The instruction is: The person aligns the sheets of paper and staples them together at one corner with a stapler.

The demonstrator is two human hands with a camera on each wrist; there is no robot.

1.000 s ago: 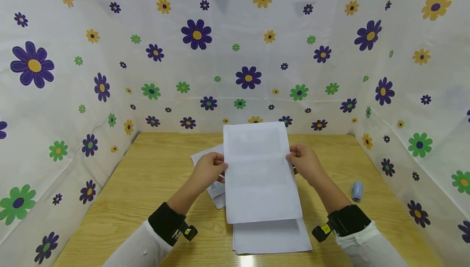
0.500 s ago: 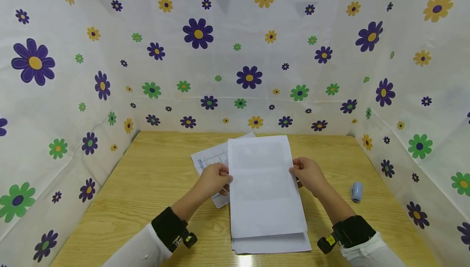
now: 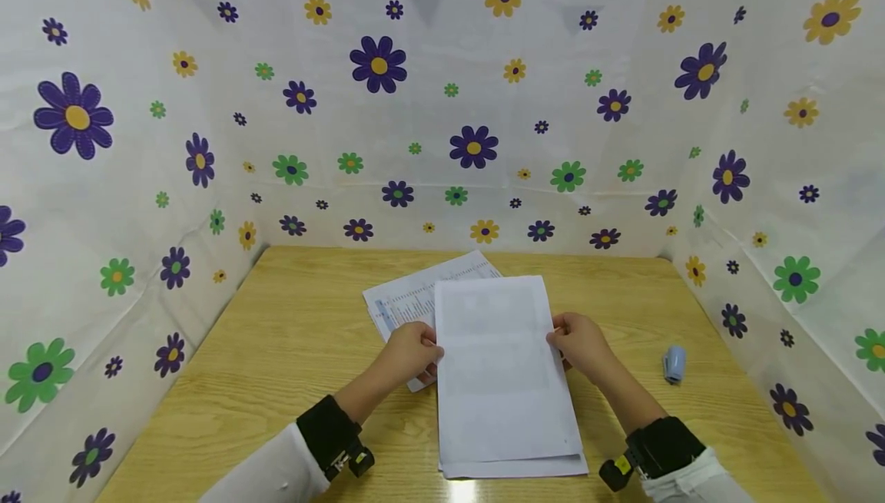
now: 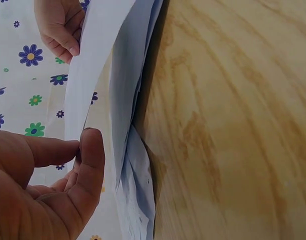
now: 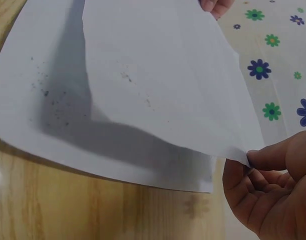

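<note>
A white sheet of paper (image 3: 498,365) is held by its two side edges, tilted above a small stack of paper (image 3: 518,468). My left hand (image 3: 413,353) pinches its left edge between thumb and fingers; the left wrist view shows this hand (image 4: 58,185) close up, with a gap between the sheet and the stack. On the opposite edge, my right hand (image 3: 582,345) pinches the sheet. In the right wrist view the sheet's lower edge casts a shadow on the stack (image 5: 23,100), and dark specks show on both. Faint print shows through the held sheet.
Printed papers (image 3: 408,296) lie askew behind and left of the stack, partly covered. A small light-blue stapler-like object (image 3: 674,365) sits on the wooden table (image 3: 290,334) at the right. Flower-patterned cloth (image 3: 442,119) walls the table at the back and sides.
Both hands have lowered the sheet toward the near side, so it covers more of the stack. More of the printed papers behind shows now.
</note>
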